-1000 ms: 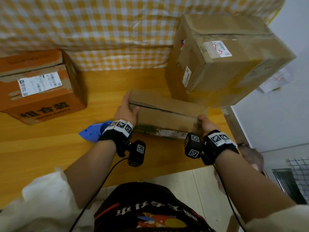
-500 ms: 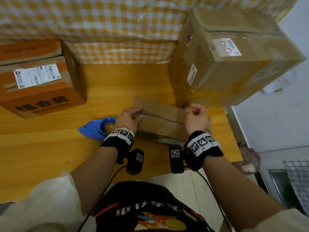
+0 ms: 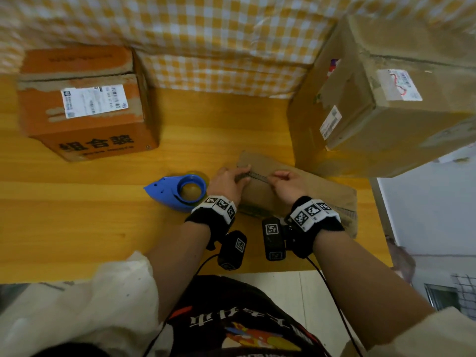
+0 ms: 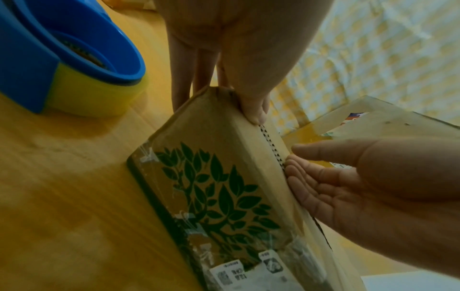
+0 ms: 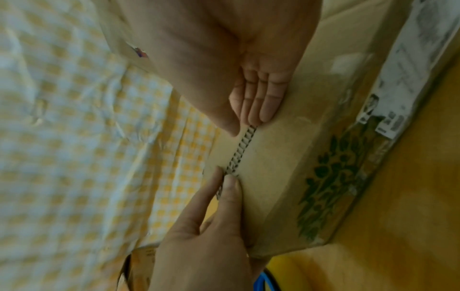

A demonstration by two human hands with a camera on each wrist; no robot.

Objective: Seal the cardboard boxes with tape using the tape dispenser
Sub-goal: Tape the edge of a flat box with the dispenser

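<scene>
**Flaps pinched shut, tape not yet picked up**

Both hands have slid inward along the seam of the small flat brown cardboard box (image 3: 296,191) with the leaf print, lower centre-right of the head view. My left hand (image 3: 226,182) pinches the flap edges near the box's end; my right hand (image 3: 288,185) presses them together with thumb and fingers. If I let go to reach the blue tape dispenser (image 3: 177,192), lying just left of my left hand, the flaps may spring apart.
</scene>
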